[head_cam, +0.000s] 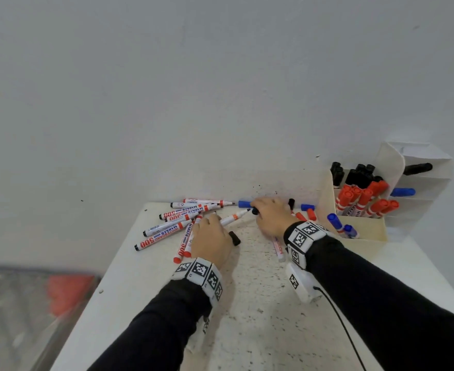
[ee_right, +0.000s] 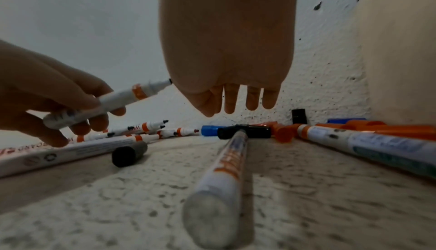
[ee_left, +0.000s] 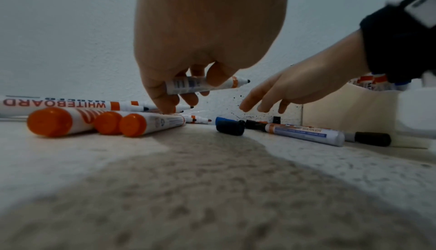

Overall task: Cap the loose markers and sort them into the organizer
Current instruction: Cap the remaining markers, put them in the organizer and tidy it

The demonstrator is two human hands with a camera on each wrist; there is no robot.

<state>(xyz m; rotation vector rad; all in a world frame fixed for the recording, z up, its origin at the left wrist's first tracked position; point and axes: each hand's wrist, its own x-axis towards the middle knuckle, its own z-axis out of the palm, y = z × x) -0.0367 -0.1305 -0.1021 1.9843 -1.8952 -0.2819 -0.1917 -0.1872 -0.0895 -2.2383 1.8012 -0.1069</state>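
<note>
My left hand (head_cam: 211,231) grips an uncapped white marker (ee_left: 205,86) with an orange band, its black tip pointing right, a little above the table. My right hand (head_cam: 266,212) hovers near the wall with straight fingers (ee_right: 230,102) pointing down and holds nothing. A loose black cap (ee_right: 245,132) lies just below those fingertips. Several uncapped markers (head_cam: 183,218) lie in a pile at the left. The cream organizer (head_cam: 365,227) stands at the right, with black, red and blue capped markers in separate compartments.
Loose caps lie along the wall: a blue cap (head_cam: 244,204), red caps (head_cam: 311,214), and a black cap (head_cam: 234,238) beside my left hand. One marker (ee_right: 226,170) lies under my right wrist. The white table (head_cam: 247,317) ends at its left edge near the pile.
</note>
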